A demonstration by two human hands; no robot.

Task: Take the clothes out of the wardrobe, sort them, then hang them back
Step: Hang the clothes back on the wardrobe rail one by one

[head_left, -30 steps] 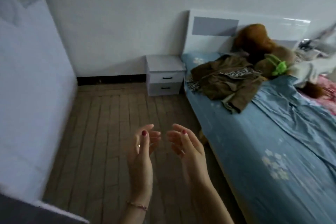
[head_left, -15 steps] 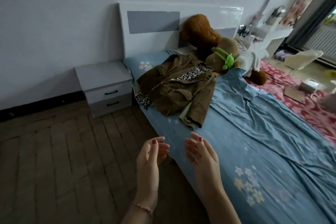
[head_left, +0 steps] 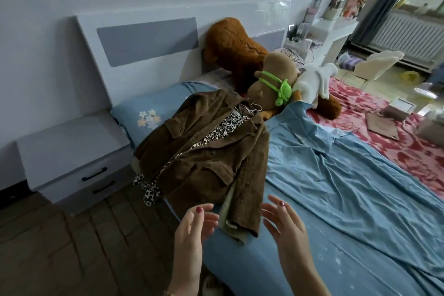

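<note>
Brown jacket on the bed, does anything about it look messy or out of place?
Yes. The brown jacket lies open and crooked on the bed, with a leopard-print garment spilling from under it over the bed's edge. Neither hand touches it.

View swung right, away from the floor and onto the bed (head_left: 348,199); the pale wall panel on the left is out of frame. Brown jacket (head_left: 206,158), a second ago far off near the bed's head end, now lies just ahead. Left hand (head_left: 192,230) and right hand (head_left: 286,226) moved from over the floor to the bed's near edge, either side of the jacket's hanging sleeve, wider apart than before. Dresser and radiator at the far right came into view. Nightstand (head_left: 72,151) shifted to the left.
</note>
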